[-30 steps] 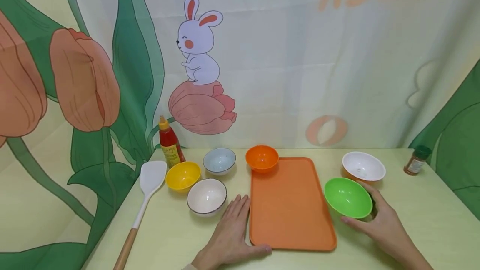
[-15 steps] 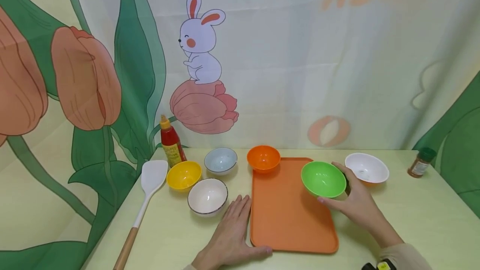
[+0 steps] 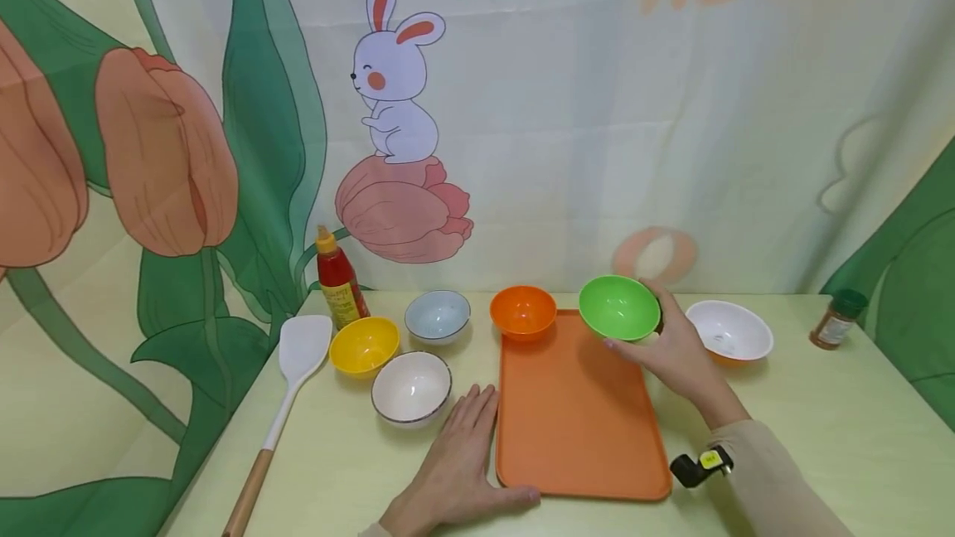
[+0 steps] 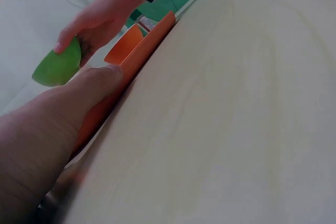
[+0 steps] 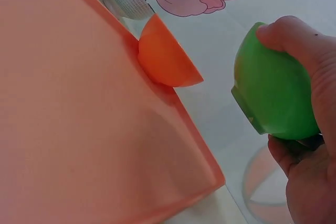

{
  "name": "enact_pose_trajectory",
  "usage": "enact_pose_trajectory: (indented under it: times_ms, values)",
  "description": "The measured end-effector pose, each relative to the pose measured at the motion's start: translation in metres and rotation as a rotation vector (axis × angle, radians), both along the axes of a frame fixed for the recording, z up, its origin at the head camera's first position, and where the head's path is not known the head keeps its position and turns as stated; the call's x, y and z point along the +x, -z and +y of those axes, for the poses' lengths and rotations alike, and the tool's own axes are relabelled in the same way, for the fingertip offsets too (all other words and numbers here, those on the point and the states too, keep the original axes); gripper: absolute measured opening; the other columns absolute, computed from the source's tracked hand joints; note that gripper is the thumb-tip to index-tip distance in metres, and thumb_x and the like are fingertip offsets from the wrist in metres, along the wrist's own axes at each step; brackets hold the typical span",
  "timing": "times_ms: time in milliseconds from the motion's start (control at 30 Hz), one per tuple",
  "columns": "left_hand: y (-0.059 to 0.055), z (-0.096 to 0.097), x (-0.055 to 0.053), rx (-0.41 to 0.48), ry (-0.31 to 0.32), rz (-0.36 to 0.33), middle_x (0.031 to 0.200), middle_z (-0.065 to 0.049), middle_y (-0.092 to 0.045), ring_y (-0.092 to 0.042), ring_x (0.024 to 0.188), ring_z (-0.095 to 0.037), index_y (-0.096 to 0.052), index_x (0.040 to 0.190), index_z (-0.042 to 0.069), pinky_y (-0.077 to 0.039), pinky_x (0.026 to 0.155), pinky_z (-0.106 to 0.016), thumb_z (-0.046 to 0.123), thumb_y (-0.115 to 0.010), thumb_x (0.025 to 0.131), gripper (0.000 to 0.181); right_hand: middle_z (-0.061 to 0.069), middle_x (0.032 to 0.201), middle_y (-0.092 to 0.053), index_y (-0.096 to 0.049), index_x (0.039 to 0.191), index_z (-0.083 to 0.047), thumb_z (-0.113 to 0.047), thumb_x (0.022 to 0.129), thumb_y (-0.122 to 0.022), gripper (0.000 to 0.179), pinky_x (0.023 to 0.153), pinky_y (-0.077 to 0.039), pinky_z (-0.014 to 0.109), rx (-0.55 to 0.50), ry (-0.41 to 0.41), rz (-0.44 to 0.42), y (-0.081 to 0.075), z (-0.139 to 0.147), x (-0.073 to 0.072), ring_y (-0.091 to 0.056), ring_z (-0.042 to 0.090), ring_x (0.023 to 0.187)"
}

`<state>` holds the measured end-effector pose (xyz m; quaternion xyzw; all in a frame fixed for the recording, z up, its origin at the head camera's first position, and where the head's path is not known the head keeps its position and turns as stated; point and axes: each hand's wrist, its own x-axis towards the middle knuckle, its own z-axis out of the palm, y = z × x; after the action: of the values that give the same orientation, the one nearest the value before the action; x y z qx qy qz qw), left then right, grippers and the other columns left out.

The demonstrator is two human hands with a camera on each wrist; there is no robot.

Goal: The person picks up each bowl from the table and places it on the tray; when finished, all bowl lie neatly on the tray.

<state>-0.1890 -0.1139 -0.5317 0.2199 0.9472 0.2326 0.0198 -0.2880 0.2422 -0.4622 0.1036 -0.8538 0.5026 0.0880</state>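
Note:
My right hand (image 3: 675, 350) grips a bright green bowl (image 3: 619, 309) by its right side, thumb at the near side. In the right wrist view the green bowl (image 5: 273, 87) hangs above the far right corner of the orange tray (image 5: 79, 114), apart from it. An orange bowl (image 3: 523, 312) sits at the tray's far left corner. My left hand (image 3: 458, 466) lies at the near left corner of the tray (image 3: 582, 421), fingers straight along its left side and thumb on the near edge. In the left wrist view that thumb (image 4: 100, 82) touches the tray's rim.
Left of the tray stand a yellow bowl (image 3: 365, 347), a pale blue bowl (image 3: 438, 316), a dark-rimmed white bowl (image 3: 412, 389), a red sauce bottle (image 3: 341, 284) and a white spatula (image 3: 294, 371). To the right are a white-and-orange bowl (image 3: 729, 330) and a green-lidded jar (image 3: 839, 319).
My right hand has carried the green bowl leftward and away from me, from beside the tray's right edge to over its far right corner. The left hand has stayed put.

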Motion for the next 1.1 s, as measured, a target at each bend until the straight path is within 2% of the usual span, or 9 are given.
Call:
enact_pose_trajectory:
  times_ms: [167,400,600,833,1100]
  values:
    - [0.000,-0.001,0.000,-0.003,0.003,0.012,0.186,-0.011,-0.022,-0.015,0.173,-0.031,-0.022,0.178,0.008,-0.017,0.141,-0.055,0.102,-0.061,0.079,0.142,0.024,0.164,-0.047,-0.021,0.176,-0.007,-0.030,0.086,-0.099,0.122,0.118,-0.049,0.062,-0.006,-0.015,-0.023,0.003,-0.007,-0.020,-0.054,0.044,0.143]
    - [0.000,-0.001,0.000,0.005,0.001,0.000,0.186,-0.011,-0.022,-0.015,0.173,-0.032,-0.022,0.178,0.009,-0.017,0.141,-0.055,0.102,-0.062,0.079,0.142,0.025,0.165,-0.045,-0.023,0.171,0.000,-0.036,0.084,-0.101,0.123,0.120,-0.048,0.063,-0.001,0.005,-0.045,0.010,-0.015,-0.040,-0.053,0.045,0.143]
    - [0.000,-0.001,0.000,0.006,0.006,0.001,0.186,-0.011,-0.022,-0.015,0.173,-0.031,-0.022,0.178,0.009,-0.017,0.141,-0.055,0.101,-0.062,0.079,0.141,0.029,0.160,-0.043,-0.025,0.168,0.007,-0.039,0.083,-0.101,0.123,0.121,-0.046,0.062,0.031,0.028,-0.061,0.019,-0.018,-0.047,-0.053,0.047,0.140]
    - [-0.001,-0.001,0.000,0.000,0.008,0.010,0.186,-0.011,-0.022,-0.015,0.173,-0.031,-0.022,0.178,0.008,-0.016,0.141,-0.054,0.101,-0.062,0.079,0.141,0.029,0.157,-0.049,-0.033,0.165,0.006,-0.041,0.082,-0.101,0.118,0.121,-0.047,0.061,0.084,0.030,-0.054,0.031,-0.018,-0.053,-0.055,0.046,0.138]
    - [0.000,-0.001,0.000,-0.006,0.002,0.008,0.186,-0.011,-0.022,-0.016,0.173,-0.031,-0.022,0.178,0.008,-0.017,0.141,-0.054,0.101,-0.062,0.079,0.141,0.037,0.169,-0.034,-0.018,0.172,0.008,-0.048,0.085,-0.098,0.131,0.128,-0.037,0.070,0.141,0.015,-0.123,0.036,-0.018,-0.053,-0.044,0.052,0.149]
